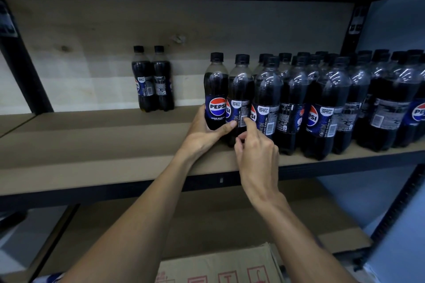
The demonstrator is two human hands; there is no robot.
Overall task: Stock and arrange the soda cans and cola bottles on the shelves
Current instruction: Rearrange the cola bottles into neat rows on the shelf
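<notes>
Cola bottles (322, 103): dark, black caps, blue Pepsi labels, standing upright in a dense block on the right half of the wooden shelf (92, 156), several rows deep, labels facing various ways

Head view, single frame:
- end bottle (216, 89) at the left edge of the block, front row, logo facing out, touching its neighbour
- left hand (207, 131) grips the end bottle low on the label, thumb across the front, fingers round the far side
- second bottle (240, 89) just right of it, label turned sideways
- right hand (255, 145): index finger stretched onto the second bottle's label, thumb near its lower body, other fingers curled; grip or mere touch, cannot tell
- two separate bottles (151, 80) side by side at the shelf's back, well apart from the block
- cardboard box (218, 264) below, bottom edge, red print, on or before the lower shelf (115, 232)
</notes>
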